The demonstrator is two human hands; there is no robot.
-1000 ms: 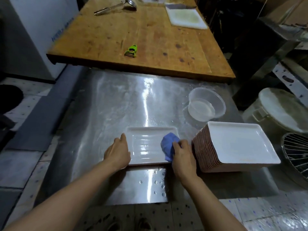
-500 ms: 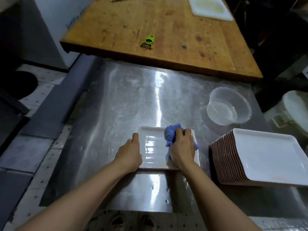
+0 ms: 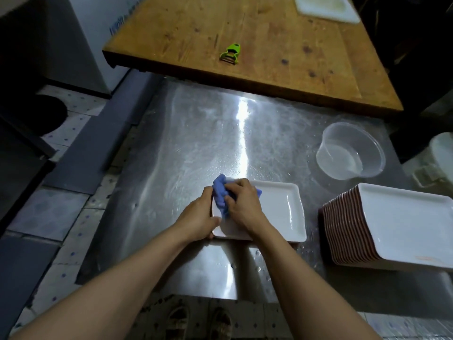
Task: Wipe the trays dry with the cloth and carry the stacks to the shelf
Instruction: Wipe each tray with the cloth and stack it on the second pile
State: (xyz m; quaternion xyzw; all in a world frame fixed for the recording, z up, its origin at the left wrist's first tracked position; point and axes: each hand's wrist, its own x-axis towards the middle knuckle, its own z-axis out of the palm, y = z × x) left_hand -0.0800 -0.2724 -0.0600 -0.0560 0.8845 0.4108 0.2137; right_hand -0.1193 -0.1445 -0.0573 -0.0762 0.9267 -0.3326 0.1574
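A white rectangular tray point(image 3: 282, 212) lies flat on the steel table point(image 3: 196, 143) in front of me. My left hand point(image 3: 198, 219) grips its left edge. My right hand point(image 3: 245, 204) holds a crumpled blue cloth point(image 3: 220, 192) and presses it on the tray's left part, close to my left hand. To the right stands a tall stack of trays point(image 3: 382, 227), white inside with brown rims, leaning slightly.
A clear plastic bowl point(image 3: 350, 153) sits at the table's back right. Beyond it a wooden table point(image 3: 257, 40) carries a green peeler point(image 3: 231, 53) and a white board point(image 3: 326, 7). Water drops dot the steel near the front edge. A white bucket point(image 3: 438, 158) stands at the far right.
My right hand has swept the cloth across the tray from its right side to its left end. My left hand has kept its hold on the tray's edge. My view has shifted left.
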